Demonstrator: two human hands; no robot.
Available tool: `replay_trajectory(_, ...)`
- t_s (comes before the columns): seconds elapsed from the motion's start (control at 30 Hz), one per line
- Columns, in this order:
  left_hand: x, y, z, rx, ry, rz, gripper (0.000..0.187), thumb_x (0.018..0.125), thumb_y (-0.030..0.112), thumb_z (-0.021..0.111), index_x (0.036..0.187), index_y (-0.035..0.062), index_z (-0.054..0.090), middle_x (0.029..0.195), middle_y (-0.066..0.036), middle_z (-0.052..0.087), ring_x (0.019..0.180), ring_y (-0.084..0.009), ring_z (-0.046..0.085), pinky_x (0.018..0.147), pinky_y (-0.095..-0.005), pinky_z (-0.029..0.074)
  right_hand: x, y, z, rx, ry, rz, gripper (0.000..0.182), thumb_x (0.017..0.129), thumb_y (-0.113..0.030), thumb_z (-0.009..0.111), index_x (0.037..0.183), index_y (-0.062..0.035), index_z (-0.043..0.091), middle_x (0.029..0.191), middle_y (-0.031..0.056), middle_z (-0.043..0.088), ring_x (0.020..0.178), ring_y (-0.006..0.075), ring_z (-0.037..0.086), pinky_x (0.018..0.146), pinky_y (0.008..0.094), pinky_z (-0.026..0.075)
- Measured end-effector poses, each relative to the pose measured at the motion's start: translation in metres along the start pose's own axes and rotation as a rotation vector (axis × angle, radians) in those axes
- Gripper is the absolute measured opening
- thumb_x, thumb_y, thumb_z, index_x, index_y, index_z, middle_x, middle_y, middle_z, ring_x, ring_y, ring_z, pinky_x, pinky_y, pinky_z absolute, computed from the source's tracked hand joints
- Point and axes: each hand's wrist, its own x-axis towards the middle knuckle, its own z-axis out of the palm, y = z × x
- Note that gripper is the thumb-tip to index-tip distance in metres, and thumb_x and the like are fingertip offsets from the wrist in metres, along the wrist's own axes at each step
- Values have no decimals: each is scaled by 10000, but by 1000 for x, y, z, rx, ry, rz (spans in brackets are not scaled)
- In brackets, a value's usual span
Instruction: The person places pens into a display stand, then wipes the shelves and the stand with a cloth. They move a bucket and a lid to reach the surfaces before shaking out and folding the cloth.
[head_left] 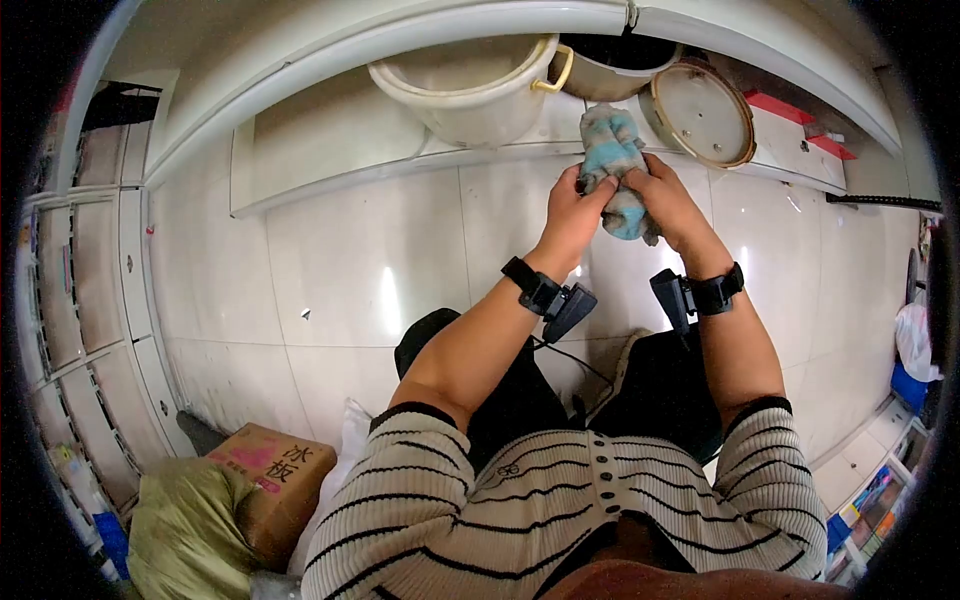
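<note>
A crumpled cloth (614,160) with light blue and grey patches hangs in front of me, bunched into a thick bundle. My left hand (577,215) is closed on its left side, with the thumb laid over the front. From the right, my right hand (672,205) grips the same bundle, its thumb close to the other one. The fingers behind the cloth are hidden. Just beyond it stand a large cream bucket (470,90) with a yellowish handle, a pot (605,82) with a dark inside, and a round lid (703,115) with a brown rim.
A white cabinet edge (400,45) overhangs the low shelf (330,130) holding the pots. Pale floor tiles (350,250) lie below. At lower left sit a cardboard box (300,470) and an olive-green fabric bundle (185,530). Drawers (100,270) line the left side.
</note>
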Motion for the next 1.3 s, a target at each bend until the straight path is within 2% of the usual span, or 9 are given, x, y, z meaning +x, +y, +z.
replay_trajectory(0.6, 5, -5, 0, 11, 6, -40, 342, 908, 207, 582, 1149, -25, 509, 1036, -84, 602, 925, -155, 565, 802, -287, 452, 6, 9, -1, -65, 6, -26, 506, 819, -217, 552, 1216, 83, 459, 1050, 195, 614, 873, 247, 621, 736, 327, 511)
replay_trajectory(0.9, 2, 1, 3, 30, 19, -50, 331, 901, 188, 565, 1147, -26, 505, 1059, -95, 593, 958, -166, 553, 837, -297, 439, 4, 5, 1, -167, 43, -18, 555, 828, -255, 553, 1246, 90, 436, 1080, 227, 605, 910, 284, 619, 780, 340, 498)
replay_trajectory(0.93, 2, 1, 3, 30, 22, -50, 331, 901, 188, 565, 1147, -26, 505, 1059, -95, 593, 958, -166, 553, 837, -297, 439, 3, 3, 2, -167, 41, -18, 555, 828, -255, 553, 1246, 90, 436, 1080, 227, 605, 910, 284, 619, 780, 340, 498)
replay_trajectory(1.0, 2, 0, 3, 28, 20, -50, 332, 904, 189, 558, 1152, -25, 503, 1072, -103, 589, 970, -174, 553, 848, -300, 438, 0, -2, 4, -210, 58, 14, 491, 845, -196, 501, 1254, 70, 448, 1086, 170, 599, 934, 220, 581, 824, 295, 458)
replay_trajectory(1.23, 1, 2, 4, 65, 31, -57, 333, 906, 186, 548, 1157, -27, 502, 1081, -112, 587, 985, -184, 554, 856, -304, 439, 8, 9, 1, -252, 52, 7, 498, 841, -198, 501, 1256, 73, 445, 1087, 168, 600, 935, 218, 582, 821, 296, 460)
replay_trajectory(1.3, 1, 3, 4, 66, 35, -55, 338, 904, 184, 550, 1161, -30, 501, 1076, -109, 588, 978, -180, 556, 847, -304, 441, 9, 12, 0, -197, 44, -24, 564, 827, -265, 544, 1249, 93, 434, 1081, 241, 605, 939, 294, 617, 812, 356, 486)
